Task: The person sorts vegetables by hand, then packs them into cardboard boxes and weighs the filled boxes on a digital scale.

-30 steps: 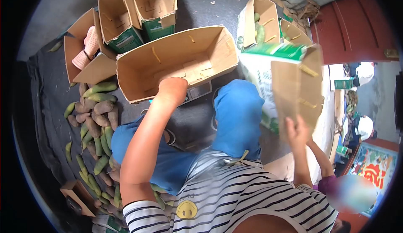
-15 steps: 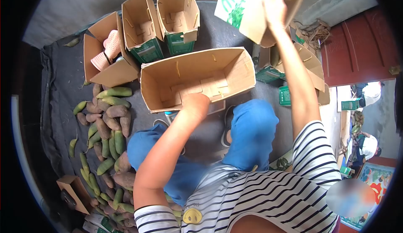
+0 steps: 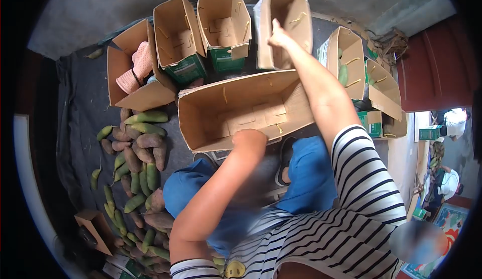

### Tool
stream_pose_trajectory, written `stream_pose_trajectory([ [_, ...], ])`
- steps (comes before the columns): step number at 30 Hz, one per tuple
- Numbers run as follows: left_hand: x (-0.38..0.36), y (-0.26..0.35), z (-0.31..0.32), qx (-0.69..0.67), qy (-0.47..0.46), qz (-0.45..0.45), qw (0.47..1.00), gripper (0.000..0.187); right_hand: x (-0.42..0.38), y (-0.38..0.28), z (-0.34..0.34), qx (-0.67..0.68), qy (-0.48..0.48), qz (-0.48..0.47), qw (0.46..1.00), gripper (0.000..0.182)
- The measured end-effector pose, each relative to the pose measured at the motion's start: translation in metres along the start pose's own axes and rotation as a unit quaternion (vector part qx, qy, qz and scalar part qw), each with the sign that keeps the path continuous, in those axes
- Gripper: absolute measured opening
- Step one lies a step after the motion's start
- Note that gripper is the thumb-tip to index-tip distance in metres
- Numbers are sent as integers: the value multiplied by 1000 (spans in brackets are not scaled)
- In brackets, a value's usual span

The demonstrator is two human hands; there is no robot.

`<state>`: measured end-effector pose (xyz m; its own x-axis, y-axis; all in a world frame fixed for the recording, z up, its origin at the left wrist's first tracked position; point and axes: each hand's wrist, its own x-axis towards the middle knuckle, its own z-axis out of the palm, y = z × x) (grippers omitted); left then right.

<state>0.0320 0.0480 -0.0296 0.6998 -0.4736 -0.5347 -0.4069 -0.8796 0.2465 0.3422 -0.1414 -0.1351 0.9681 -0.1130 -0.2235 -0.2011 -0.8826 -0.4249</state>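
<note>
A wide cardboard box with yellow cord handles stands open-topped in front of my knees. My left hand is closed over its near rim; the fingertips are hidden. Farther off, my right hand grips the left side wall of a tall cardboard box, which stands upright on the floor by the wall. No contents show in the wide box. To its left lies a pile of long green radishes and reddish-brown root vegetables.
Two upright boxes stand at the back, beside a box holding a pink glove. More boxes with green vegetables stand right. A red door and other people are at far right.
My right hand has brought the tall box down from the air onto the floor, beside the back row. My left hand stays on the wide box's rim. The view has shifted slightly.
</note>
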Motion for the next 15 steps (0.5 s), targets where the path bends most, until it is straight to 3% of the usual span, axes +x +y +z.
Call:
stream_pose_trajectory([
  [2,-2,-1,-2,0,4,21,1000,17,-22,11,15,-30,-116,-38,992,81],
  [4,0,-1,2,-3,6,23,1000,16,-44,1,2,-236,-129,-119,956,75],
  [5,0,-2,3,-6,7,23,1000,16,-47,-2,-2,-202,-119,-95,968,65],
  [8,-4,1,-5,4,-6,22,1000,16,-46,7,-13,-257,-129,-61,956,57],
  [12,-2,0,3,17,22,15,1000,16,-51,13,-18,-350,-70,-63,932,29],
  [13,-2,0,4,21,27,11,999,16,-45,18,-11,-330,-18,-63,942,26],
  [15,-2,0,3,21,29,7,999,16,-34,19,-6,-302,-58,-57,950,29],
])
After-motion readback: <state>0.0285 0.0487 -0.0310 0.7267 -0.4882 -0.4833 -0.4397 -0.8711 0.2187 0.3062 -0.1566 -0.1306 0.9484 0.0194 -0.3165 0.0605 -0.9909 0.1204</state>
